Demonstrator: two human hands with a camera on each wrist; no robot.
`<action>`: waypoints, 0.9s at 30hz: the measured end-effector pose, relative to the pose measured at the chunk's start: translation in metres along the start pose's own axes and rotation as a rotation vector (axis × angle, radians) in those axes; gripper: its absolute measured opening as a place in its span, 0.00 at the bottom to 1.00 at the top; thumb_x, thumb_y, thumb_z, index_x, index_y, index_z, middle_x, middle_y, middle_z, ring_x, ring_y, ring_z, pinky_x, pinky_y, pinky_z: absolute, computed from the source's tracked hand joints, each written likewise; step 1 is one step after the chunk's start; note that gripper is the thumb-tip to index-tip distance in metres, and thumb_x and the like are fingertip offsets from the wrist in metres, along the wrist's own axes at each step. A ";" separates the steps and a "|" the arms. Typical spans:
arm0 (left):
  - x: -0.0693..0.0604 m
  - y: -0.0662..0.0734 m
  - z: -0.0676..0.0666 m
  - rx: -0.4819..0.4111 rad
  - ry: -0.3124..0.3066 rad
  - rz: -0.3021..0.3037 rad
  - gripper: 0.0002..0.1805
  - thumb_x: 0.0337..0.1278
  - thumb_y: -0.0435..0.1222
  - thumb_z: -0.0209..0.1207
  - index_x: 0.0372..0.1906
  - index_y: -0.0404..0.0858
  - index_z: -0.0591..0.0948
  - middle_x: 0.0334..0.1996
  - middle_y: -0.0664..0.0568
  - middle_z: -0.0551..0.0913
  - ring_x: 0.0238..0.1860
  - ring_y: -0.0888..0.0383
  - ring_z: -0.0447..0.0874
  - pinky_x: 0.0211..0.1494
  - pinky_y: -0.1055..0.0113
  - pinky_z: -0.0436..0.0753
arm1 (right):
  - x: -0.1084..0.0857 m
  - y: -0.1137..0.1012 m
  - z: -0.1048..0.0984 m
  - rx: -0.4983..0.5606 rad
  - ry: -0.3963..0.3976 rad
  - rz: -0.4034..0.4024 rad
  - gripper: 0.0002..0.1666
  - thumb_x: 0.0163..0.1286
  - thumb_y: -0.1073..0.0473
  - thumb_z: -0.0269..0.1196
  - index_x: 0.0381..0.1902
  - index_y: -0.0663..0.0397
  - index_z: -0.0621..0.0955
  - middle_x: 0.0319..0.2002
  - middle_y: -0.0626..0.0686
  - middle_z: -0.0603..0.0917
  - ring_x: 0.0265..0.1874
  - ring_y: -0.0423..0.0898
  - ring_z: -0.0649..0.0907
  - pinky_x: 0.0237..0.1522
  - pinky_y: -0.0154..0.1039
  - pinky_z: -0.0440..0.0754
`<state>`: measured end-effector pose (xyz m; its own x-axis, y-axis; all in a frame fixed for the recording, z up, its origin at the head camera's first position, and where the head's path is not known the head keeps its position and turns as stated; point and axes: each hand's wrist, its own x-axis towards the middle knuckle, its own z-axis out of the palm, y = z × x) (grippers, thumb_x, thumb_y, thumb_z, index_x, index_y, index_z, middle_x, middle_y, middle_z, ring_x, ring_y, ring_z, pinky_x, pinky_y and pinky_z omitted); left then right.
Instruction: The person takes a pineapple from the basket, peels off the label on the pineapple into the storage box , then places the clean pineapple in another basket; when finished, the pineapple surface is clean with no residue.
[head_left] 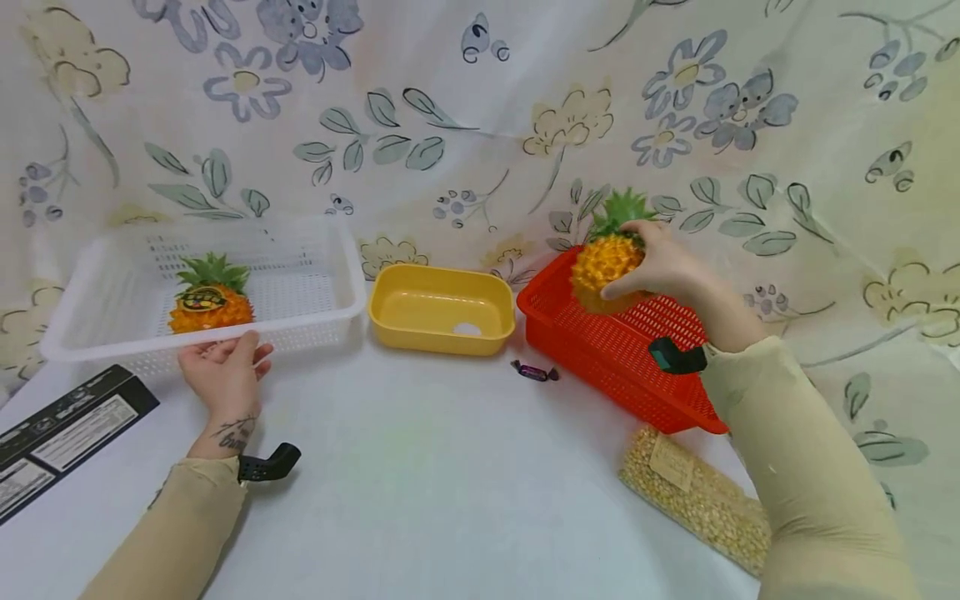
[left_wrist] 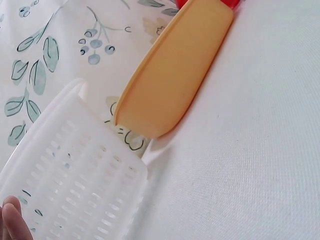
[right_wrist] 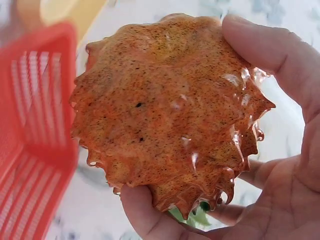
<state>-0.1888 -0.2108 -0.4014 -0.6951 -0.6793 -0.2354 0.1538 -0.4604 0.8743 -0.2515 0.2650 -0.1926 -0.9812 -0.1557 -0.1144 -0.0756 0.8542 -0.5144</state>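
My right hand (head_left: 663,262) grips an orange toy pineapple (head_left: 603,265) with green leaves, holding it above the red basket (head_left: 562,350). The right wrist view shows the pineapple's spiky, speckled underside (right_wrist: 165,115), with thumb and fingers spread round it. On the left, a second pineapple (head_left: 212,308), with a dark label, stands in the white basket (head_left: 330,315). My left hand (head_left: 225,371) is at that basket's front rim, its fingers loosely bent and outside the wall. Only its fingertips (left_wrist: 14,220) show in the left wrist view, beside the slotted wall.
Between the baskets stands a yellow tray (head_left: 442,340). A purple wrapped candy (head_left: 535,372) lies in front of the red basket. At the right is a bag of yellow kernels (head_left: 697,496); at the left, a black box with white labels (head_left: 67,433). Floral cloth hangs behind.
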 end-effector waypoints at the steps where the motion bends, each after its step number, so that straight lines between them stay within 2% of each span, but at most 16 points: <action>1: 0.000 0.000 0.000 0.002 0.002 -0.003 0.34 0.43 0.37 0.69 0.51 0.49 0.59 0.29 0.54 0.82 0.20 0.60 0.82 0.19 0.72 0.79 | 0.001 0.010 -0.005 0.010 -0.003 0.024 0.62 0.48 0.56 0.73 0.71 0.54 0.47 0.67 0.66 0.49 0.57 0.63 0.63 0.52 0.55 0.74; 6: -0.001 0.001 0.001 0.011 0.011 -0.007 0.34 0.42 0.38 0.69 0.50 0.49 0.59 0.29 0.55 0.83 0.20 0.60 0.82 0.19 0.72 0.79 | 0.000 0.052 -0.018 0.001 -0.041 0.118 0.63 0.49 0.52 0.73 0.70 0.62 0.46 0.62 0.71 0.50 0.53 0.65 0.64 0.41 0.49 0.82; 10: -0.001 0.000 0.001 0.003 0.014 0.006 0.33 0.42 0.37 0.69 0.50 0.48 0.60 0.28 0.55 0.83 0.19 0.60 0.82 0.19 0.72 0.79 | 0.001 0.080 -0.021 -0.049 -0.098 0.170 0.62 0.49 0.48 0.72 0.69 0.65 0.47 0.59 0.71 0.56 0.50 0.64 0.67 0.39 0.47 0.82; 14: -0.002 0.000 0.000 0.002 0.024 0.007 0.33 0.43 0.36 0.69 0.51 0.48 0.60 0.27 0.55 0.83 0.19 0.60 0.82 0.18 0.72 0.79 | 0.004 0.102 -0.016 -0.029 -0.173 0.243 0.65 0.49 0.46 0.72 0.69 0.65 0.44 0.58 0.71 0.59 0.51 0.65 0.67 0.41 0.50 0.82; 21: -0.003 -0.002 0.000 -0.008 -0.009 0.037 0.30 0.45 0.35 0.68 0.48 0.47 0.60 0.27 0.54 0.81 0.18 0.61 0.82 0.17 0.72 0.78 | 0.002 0.132 -0.003 0.017 -0.263 0.324 0.66 0.50 0.46 0.71 0.69 0.69 0.42 0.60 0.73 0.57 0.54 0.65 0.67 0.41 0.51 0.82; 27: -0.002 -0.002 0.001 -0.018 -0.008 0.039 0.30 0.44 0.34 0.68 0.46 0.47 0.60 0.28 0.53 0.80 0.19 0.60 0.82 0.17 0.72 0.79 | 0.002 0.138 0.005 0.038 -0.263 0.397 0.68 0.49 0.47 0.71 0.69 0.68 0.40 0.61 0.72 0.56 0.55 0.66 0.65 0.41 0.50 0.81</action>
<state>-0.1884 -0.2076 -0.4024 -0.6939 -0.6924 -0.1975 0.1935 -0.4435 0.8751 -0.2627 0.3807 -0.2680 -0.8542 0.0542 -0.5172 0.3072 0.8549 -0.4179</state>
